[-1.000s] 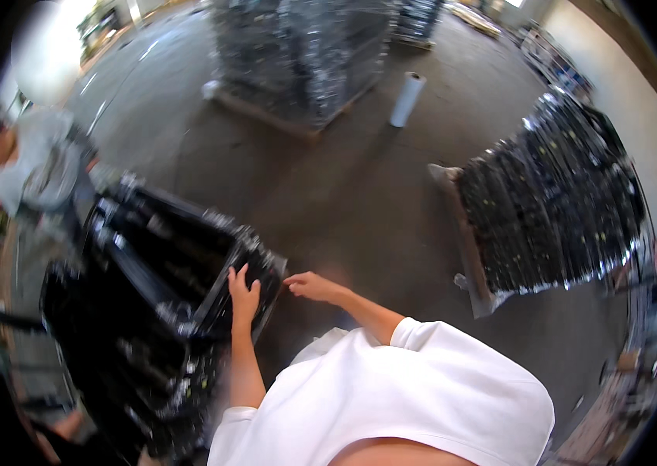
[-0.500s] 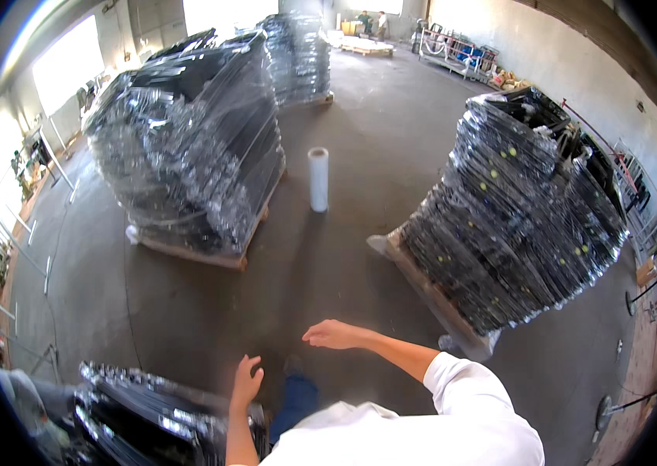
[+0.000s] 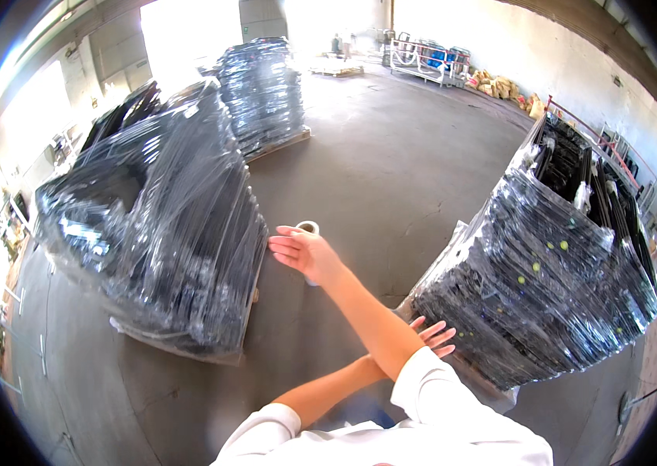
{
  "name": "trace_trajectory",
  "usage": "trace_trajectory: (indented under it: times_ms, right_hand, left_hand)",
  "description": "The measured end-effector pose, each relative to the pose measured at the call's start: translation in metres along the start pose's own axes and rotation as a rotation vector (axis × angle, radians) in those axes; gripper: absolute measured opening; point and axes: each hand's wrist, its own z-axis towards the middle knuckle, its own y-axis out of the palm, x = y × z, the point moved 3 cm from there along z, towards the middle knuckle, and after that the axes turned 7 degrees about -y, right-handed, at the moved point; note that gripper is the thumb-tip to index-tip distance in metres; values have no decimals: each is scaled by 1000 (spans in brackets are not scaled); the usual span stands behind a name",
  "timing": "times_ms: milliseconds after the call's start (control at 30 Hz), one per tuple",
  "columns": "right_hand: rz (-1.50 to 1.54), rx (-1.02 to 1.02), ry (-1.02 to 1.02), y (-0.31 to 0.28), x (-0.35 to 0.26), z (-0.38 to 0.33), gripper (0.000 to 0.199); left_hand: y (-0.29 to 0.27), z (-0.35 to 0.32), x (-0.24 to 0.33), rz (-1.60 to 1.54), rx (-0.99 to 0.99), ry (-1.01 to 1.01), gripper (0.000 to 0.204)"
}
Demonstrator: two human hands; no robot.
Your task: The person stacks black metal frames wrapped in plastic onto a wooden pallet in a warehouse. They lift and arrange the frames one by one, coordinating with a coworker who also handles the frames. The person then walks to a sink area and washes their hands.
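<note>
My arms cross in front of my body, the right one passing over the left. My right hand (image 3: 306, 252), fingers stretched out and holding nothing, reaches toward the left pallet load and hides most of an upright roll of clear stretch film (image 3: 309, 227). Only the roll's top rim and a sliver low down show. My left hand (image 3: 435, 339) is open with spread fingers, near the lower edge of the right-hand wrapped load (image 3: 538, 264). Whether either hand touches a load is unclear. The left wrapped load (image 3: 165, 225) is a tall stack of black pieces under shiny clear film.
Another wrapped stack (image 3: 262, 97) stands behind the left load on its pallet. Toward the back are a metal cage trolley (image 3: 425, 62), a heap of tan sacks (image 3: 499, 84), a low pale pallet (image 3: 336, 70) and dim figures. Metal frames line the left wall.
I have moved closer to the loads and the roll. My right hand has reached forward, and my left hand has swung across to the right, beneath my right arm. Both stay open.
</note>
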Motion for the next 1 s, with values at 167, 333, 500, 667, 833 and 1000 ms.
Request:
trace_trajectory:
  times_ms: [167, 333, 500, 667, 833, 1000]
  right_hand:
    - [33, 292, -50, -171, -100, 94, 29]
    - [-26, 280, -139, -307, -226, 163, 28]
    - [-142, 283, -72, -375, -337, 247, 30]
    - [-565, 173, 48, -418, -457, 383, 51]
    - [-1147, 183, 6, -435, -605, 590, 68]
    - [-1374, 279, -127, -469, -736, 808, 76]
  left_hand:
    - [54, 91, -167, 15, -41, 139, 53]
    - [96, 190, -405, -228, -376, -371, 45]
    - [112, 191, -568, -189, -400, -591, 43]
    - [166, 120, -672, -778, -573, -858, 39]
    - [143, 198, -888, -664, -319, -949, 39]
    - [86, 456, -1088, -803, 296, -731, 57]
